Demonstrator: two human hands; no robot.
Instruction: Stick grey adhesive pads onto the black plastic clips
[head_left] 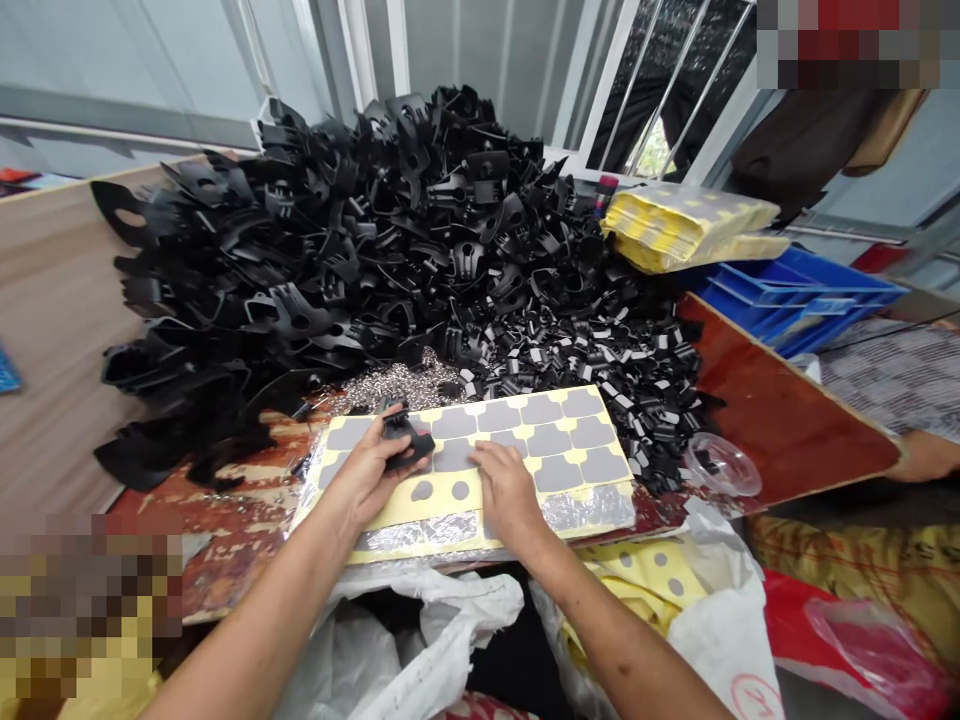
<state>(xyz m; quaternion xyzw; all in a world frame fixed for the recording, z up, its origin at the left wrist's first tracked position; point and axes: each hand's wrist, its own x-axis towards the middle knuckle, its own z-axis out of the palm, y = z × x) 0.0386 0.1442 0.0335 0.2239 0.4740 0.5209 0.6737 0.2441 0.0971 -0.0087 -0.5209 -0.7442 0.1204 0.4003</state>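
My left hand (371,465) is closed around a black plastic clip part (405,445), held just over the left part of a yellow sheet of grey stickers (555,440). Bent fingers of my right hand (510,490) rest on the same sheet, at the edge of a grey sticker (454,455). Whether they pinch the sticker's edge is hidden. Two round grey stickers (460,491) show between my hands. Under the sheet's front edge lie more sheets with a shiny clear wrapping (592,508).
A high heap of black plastic parts (337,240) fills the table's back. Before it lie small metal pieces (405,385) and small black clips (570,350). At right are wrapped sticker sheets (682,225), blue bins (795,290), a clear plastic bowl (724,465) and another person's hand (930,455).
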